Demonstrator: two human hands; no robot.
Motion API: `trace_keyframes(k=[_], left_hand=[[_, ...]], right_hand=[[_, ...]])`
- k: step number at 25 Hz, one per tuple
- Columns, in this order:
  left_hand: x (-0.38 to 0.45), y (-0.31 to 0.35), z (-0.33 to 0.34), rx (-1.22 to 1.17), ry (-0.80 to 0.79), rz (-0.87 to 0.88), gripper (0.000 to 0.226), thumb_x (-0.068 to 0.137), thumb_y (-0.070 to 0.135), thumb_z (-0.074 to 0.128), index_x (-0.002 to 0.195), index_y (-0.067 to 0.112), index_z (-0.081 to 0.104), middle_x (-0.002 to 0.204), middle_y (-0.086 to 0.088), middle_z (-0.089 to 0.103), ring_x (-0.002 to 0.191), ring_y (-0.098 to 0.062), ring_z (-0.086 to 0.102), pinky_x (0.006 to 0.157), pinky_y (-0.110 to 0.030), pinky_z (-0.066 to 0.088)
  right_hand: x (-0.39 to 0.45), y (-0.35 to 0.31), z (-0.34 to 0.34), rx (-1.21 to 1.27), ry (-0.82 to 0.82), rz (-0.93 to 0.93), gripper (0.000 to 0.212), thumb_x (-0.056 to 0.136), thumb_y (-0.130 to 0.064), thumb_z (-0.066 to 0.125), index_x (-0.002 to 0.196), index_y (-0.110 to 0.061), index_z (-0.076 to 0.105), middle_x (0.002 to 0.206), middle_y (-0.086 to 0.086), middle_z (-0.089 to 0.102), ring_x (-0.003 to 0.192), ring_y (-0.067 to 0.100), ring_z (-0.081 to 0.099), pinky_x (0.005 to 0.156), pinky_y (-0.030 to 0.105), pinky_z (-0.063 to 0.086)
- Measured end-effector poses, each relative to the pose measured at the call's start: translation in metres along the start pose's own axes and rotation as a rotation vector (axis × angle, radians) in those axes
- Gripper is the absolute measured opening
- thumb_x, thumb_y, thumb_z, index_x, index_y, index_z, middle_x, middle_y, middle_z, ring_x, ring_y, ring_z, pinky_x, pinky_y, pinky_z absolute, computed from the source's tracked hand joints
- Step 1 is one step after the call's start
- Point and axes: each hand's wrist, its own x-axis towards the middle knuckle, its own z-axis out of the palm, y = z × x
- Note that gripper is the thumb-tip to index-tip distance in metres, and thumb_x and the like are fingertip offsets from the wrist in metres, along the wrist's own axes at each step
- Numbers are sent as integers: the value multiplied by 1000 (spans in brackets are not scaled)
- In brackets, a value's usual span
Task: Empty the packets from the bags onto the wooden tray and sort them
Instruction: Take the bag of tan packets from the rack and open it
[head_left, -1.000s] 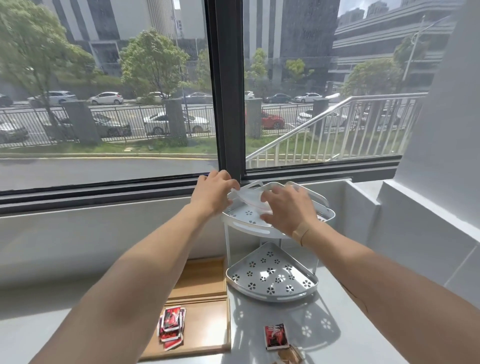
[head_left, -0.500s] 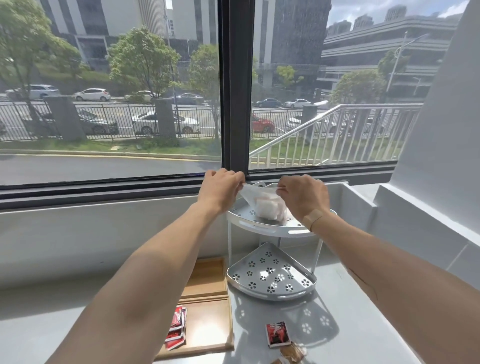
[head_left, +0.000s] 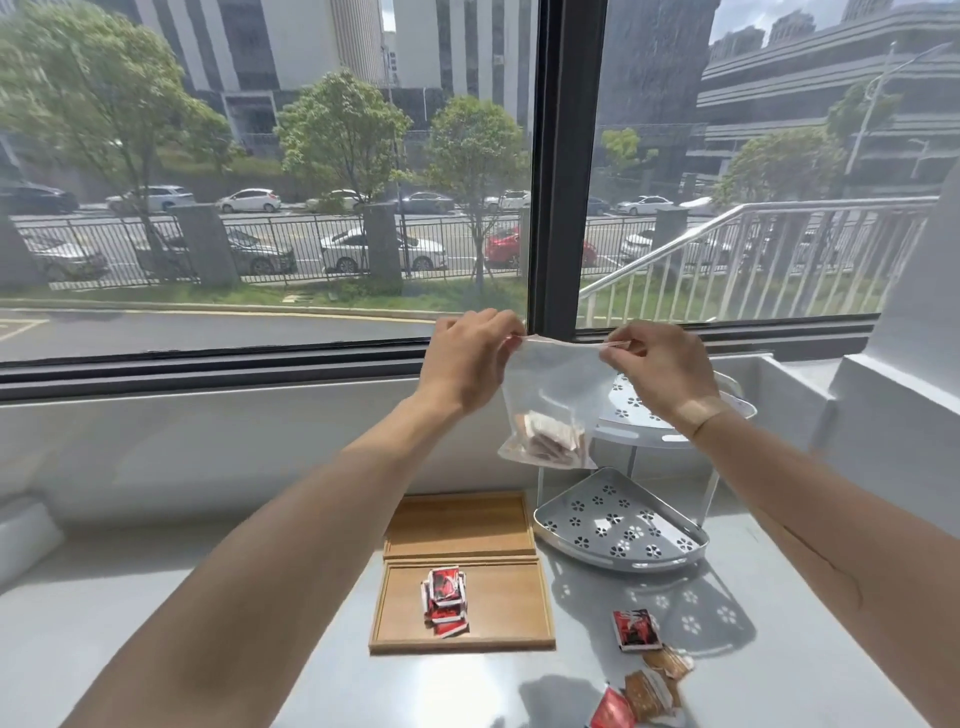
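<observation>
A clear zip bag (head_left: 550, 395) hangs in the air in front of the window, with several pale brown packets (head_left: 548, 439) at its bottom. My left hand (head_left: 470, 364) pinches its top left corner and my right hand (head_left: 662, 371) pinches its top right edge. Below lies a two-part wooden tray (head_left: 511, 603). A small pile of red packets (head_left: 445, 597) rests in its near compartment; the far compartment (head_left: 460, 525) holds nothing.
A white two-tier corner rack (head_left: 621, 530) with flower cut-outs stands right of the tray, against the sill wall. Loose red packet (head_left: 635, 629) and brown packets (head_left: 660, 675) lie on the grey counter at the front right. A window ledge runs behind.
Both hands have lifted the bag off the rack's upper shelf and drawn it left and toward me; it now hangs upright above the tray's far right corner.
</observation>
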Motion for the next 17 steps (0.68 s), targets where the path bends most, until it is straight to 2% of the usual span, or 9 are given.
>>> trace_keyframes(k=[3,6,9,11,13,15,17], left_hand=[[-65,-8,-11,-236,-36,-152,10,93,18,63,99,15,70,96,-1,74,83,-17,66,80,-36,54],[-150,-9,-14,-378,-126,-262,10,91,16,66,99,14,72,97,0,73,83,-11,64,79,-25,54],[-233,-12,-10,-500,-187,-370,5,87,16,70,91,17,72,89,2,71,81,-11,63,78,-24,51],[-281,-13,-3,-532,-230,-429,5,85,15,70,90,17,72,87,3,70,80,-10,62,77,-23,49],[-322,-12,3,-537,-272,-486,8,85,12,71,90,17,72,87,5,69,80,-9,62,78,-20,48],[-356,-9,6,-524,-314,-538,9,86,10,70,90,18,71,86,8,68,82,-7,62,78,-18,47],[-383,-8,8,-505,-363,-569,8,87,12,69,89,20,71,86,10,67,83,-6,61,79,-22,48]], right_hand=[[-49,-3,22,239,-166,84,3,84,-24,76,84,-24,73,81,-5,72,80,14,65,72,25,51],[-116,9,49,380,-286,122,3,82,-19,78,83,-19,75,81,1,75,76,13,66,75,27,54],[-181,23,76,413,-366,124,4,81,-15,78,84,-17,77,79,3,76,77,19,70,74,30,57],[-221,29,93,404,-406,141,9,80,-13,78,80,-22,76,76,-4,75,75,18,70,73,30,57],[-258,33,109,323,-424,156,18,79,-14,80,74,-30,73,73,-20,72,68,7,67,69,19,51],[-293,34,119,280,-464,176,20,79,-14,79,72,-31,72,74,-28,69,67,1,64,65,11,45],[-324,37,125,293,-510,204,17,81,-14,77,73,-28,73,79,-24,70,72,2,64,68,15,46]])
